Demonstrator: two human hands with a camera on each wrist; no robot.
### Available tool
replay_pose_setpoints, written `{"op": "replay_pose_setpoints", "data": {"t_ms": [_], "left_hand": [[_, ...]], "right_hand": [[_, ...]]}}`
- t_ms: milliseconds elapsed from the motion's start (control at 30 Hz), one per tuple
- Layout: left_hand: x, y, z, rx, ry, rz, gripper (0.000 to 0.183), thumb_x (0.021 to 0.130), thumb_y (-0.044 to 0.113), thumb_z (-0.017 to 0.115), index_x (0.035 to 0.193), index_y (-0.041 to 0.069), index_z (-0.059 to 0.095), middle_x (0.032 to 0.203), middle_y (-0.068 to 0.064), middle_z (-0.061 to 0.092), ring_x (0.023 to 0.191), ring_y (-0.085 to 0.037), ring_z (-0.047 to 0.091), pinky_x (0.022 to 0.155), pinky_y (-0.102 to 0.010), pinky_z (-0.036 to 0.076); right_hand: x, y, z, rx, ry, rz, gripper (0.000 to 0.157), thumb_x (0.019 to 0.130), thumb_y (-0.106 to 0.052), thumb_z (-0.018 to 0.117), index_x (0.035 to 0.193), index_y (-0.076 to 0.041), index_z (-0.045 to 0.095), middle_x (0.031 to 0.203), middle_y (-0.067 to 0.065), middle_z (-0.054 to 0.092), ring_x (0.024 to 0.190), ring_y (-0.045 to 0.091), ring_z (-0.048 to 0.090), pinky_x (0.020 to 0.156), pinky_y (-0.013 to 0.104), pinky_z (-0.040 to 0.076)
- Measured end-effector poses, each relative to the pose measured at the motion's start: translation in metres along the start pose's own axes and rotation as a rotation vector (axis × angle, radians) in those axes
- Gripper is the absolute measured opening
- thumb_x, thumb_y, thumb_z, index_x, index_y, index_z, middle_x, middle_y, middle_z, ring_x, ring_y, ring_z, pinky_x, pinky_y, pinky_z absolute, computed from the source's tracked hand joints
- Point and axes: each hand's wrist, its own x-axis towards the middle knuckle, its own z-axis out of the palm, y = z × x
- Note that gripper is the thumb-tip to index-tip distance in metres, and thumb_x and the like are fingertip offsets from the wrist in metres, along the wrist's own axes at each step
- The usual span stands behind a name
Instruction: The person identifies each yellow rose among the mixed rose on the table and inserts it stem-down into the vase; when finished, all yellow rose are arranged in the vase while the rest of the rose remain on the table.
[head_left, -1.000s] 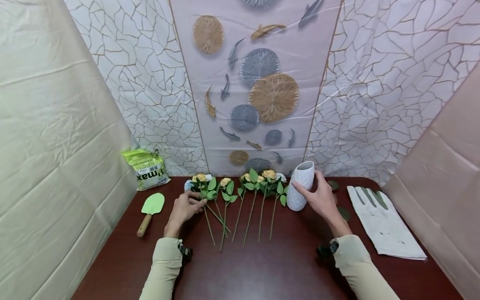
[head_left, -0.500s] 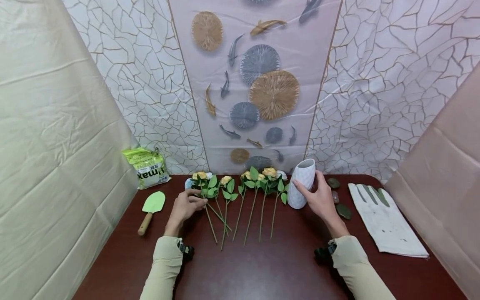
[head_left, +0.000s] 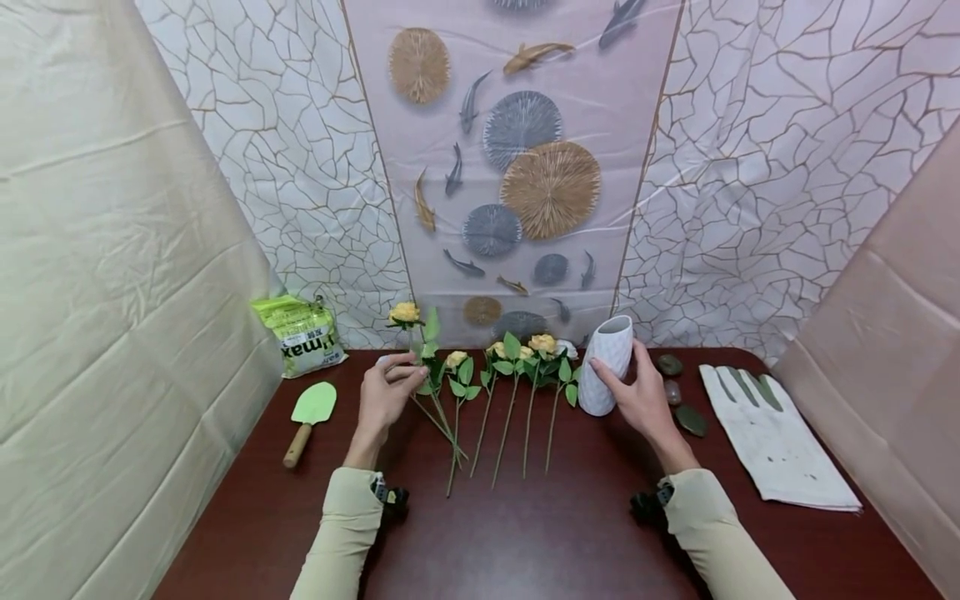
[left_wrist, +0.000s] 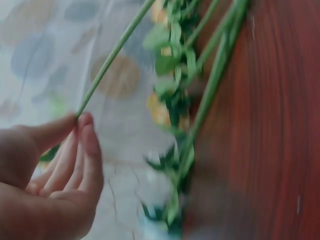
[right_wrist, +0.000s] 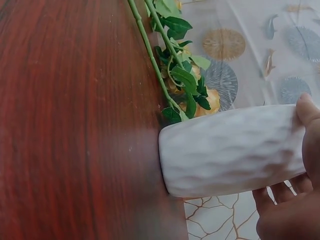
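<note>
My left hand (head_left: 387, 397) pinches the green stem (left_wrist: 111, 59) of a yellow rose (head_left: 405, 313) between thumb and fingertips, its bloom lifted above the others. In the left wrist view more stems lie below it on the table, and a pale blue bloom shows blurred at the bottom. My right hand (head_left: 643, 395) holds a white textured vase (head_left: 606, 367) round its side, thumb in front. The vase stands with its base on the wood, as the right wrist view (right_wrist: 230, 150) shows. Several roses (head_left: 517, 358) with yellow and white blooms lie in a row between the hands.
A trowel (head_left: 311, 417) with a wooden handle lies at the left, before a green bag (head_left: 302, 335). Right of the vase are a few dark stones (head_left: 690, 420) and a pair of white gloves (head_left: 780, 442). Patterned cloth (head_left: 540, 183) hangs behind the dark red table (head_left: 495, 542).
My left hand has lifted a yellow rose up from the left end of the row and moved slightly right. The right hand keeps its hold on the vase in the same place.
</note>
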Motion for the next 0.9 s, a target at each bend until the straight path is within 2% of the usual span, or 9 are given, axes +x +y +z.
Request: {"op": "replay_pose_setpoints", "data": {"t_ms": [133,267,400,500,600,733,833,900], "left_hand": [[0.000,0.019,0.022,-0.106,0.052,0.059,0.054,0.090,0.028,0.077,0.138,0.011,0.057,0.108,-0.012,0.076,0.095,-0.028,0.076,0.082,-0.033,0.062],[0.002,0.037,0.044,-0.209,0.084,0.115,0.042,0.092,0.024,0.075,0.127,0.005,0.061,0.104,-0.015,0.077,0.094,-0.033,0.076,0.082,-0.033,0.062],[0.006,0.056,0.065,-0.346,0.094,0.176,0.026,0.092,0.019,0.075,0.114,0.007,0.067,0.102,-0.019,0.077,0.095,-0.040,0.074,0.084,-0.036,0.062],[0.009,0.072,0.082,-0.406,0.090,0.225,0.024,0.092,0.019,0.074,0.112,0.007,0.067,0.103,-0.020,0.076,0.095,-0.042,0.073,0.083,-0.035,0.062],[0.012,0.088,0.100,-0.417,0.058,0.271,0.025,0.093,0.019,0.074,0.114,0.006,0.068,0.106,-0.021,0.076,0.095,-0.040,0.074,0.083,-0.034,0.062],[0.016,0.109,0.123,-0.465,0.023,0.321,0.028,0.093,0.014,0.073,0.117,0.001,0.067,0.108,-0.022,0.075,0.098,-0.042,0.073,0.085,-0.035,0.061],[0.017,0.124,0.138,-0.516,0.030,0.348,0.025,0.092,0.010,0.073,0.115,0.000,0.069,0.109,-0.024,0.074,0.098,-0.043,0.072,0.086,-0.036,0.061],[0.018,0.133,0.149,-0.566,0.038,0.363,0.024,0.092,0.008,0.073,0.115,0.003,0.069,0.111,-0.027,0.073,0.101,-0.044,0.071,0.088,-0.037,0.061]], "right_hand": [[0.001,-0.001,0.000,0.009,0.005,-0.010,0.070,0.090,-0.054,0.070,0.146,-0.022,0.042,0.127,0.004,0.059,0.112,0.021,0.057,0.091,0.041,0.046],[0.001,-0.002,0.000,0.018,0.004,-0.005,0.069,0.090,-0.053,0.070,0.146,-0.023,0.042,0.126,0.004,0.059,0.112,0.020,0.057,0.091,0.041,0.046],[0.000,-0.001,0.000,0.022,-0.002,0.003,0.068,0.090,-0.053,0.070,0.145,-0.024,0.043,0.126,0.003,0.059,0.112,0.018,0.057,0.091,0.040,0.046],[-0.001,0.000,0.000,0.022,-0.006,0.000,0.067,0.090,-0.053,0.070,0.145,-0.024,0.043,0.126,0.003,0.060,0.112,0.018,0.057,0.091,0.039,0.046],[-0.001,0.002,-0.001,0.025,0.001,-0.001,0.065,0.091,-0.051,0.070,0.144,-0.024,0.043,0.125,0.002,0.060,0.112,0.017,0.057,0.091,0.038,0.046],[-0.001,0.002,-0.001,0.029,0.009,-0.002,0.064,0.091,-0.050,0.070,0.144,-0.025,0.044,0.125,0.002,0.060,0.112,0.016,0.056,0.091,0.035,0.045],[-0.001,0.002,0.000,0.027,0.010,-0.006,0.063,0.091,-0.049,0.070,0.144,-0.025,0.044,0.125,0.001,0.061,0.112,0.015,0.057,0.090,0.030,0.045],[-0.001,0.002,0.001,0.027,0.012,-0.008,0.064,0.091,-0.049,0.071,0.144,-0.025,0.045,0.125,0.001,0.061,0.112,0.014,0.057,0.090,0.027,0.045]]}}
